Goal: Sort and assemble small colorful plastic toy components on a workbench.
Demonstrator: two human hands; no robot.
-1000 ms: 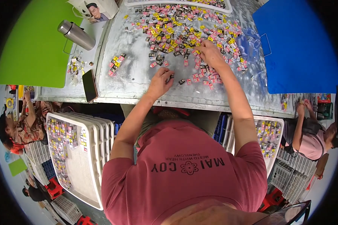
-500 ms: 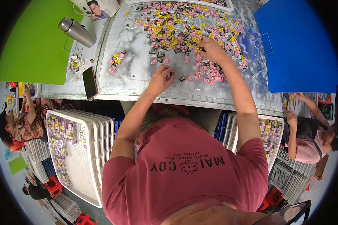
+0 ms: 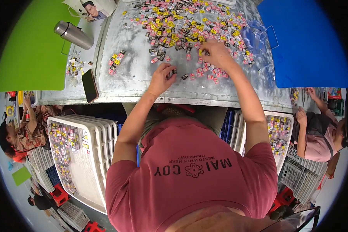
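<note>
Small printed tiles (image 3: pixel 174 29) in pink, yellow, black and white lie loosely spread over the metal table (image 3: pixel 131 79). Near the table's front edge, my left hand (image 3: pixel 161 80) is closed, with a small black tile (image 3: pixel 174 71) pinched at its fingertips. My right hand (image 3: pixel 217 55) reaches to the lower edge of the spread, its fingers pinching a small yellow tile (image 3: pixel 200 52). Between the hands lie a loose black tile (image 3: pixel 185 77) and several pink tiles (image 3: pixel 200 72). Left of my left hand, a short block of tiles (image 3: pixel 116 62) sits in neat rows.
A phone (image 3: pixel 90 86) and a steel flask (image 3: pixel 74 34) stand at the left, beside a green panel (image 3: pixel 31 46). Clear plastic pieces (image 3: pixel 255 36) and a blue panel (image 3: pixel 303 46) are at the right. Stacked white trays (image 3: pixel 92 162) flank me. Other people work on both sides.
My right hand has drawn slightly back from the pile, and a yellow tile now shows in its fingers. My left hand stays near its place with the black tile. The whole view has shifted slightly.
</note>
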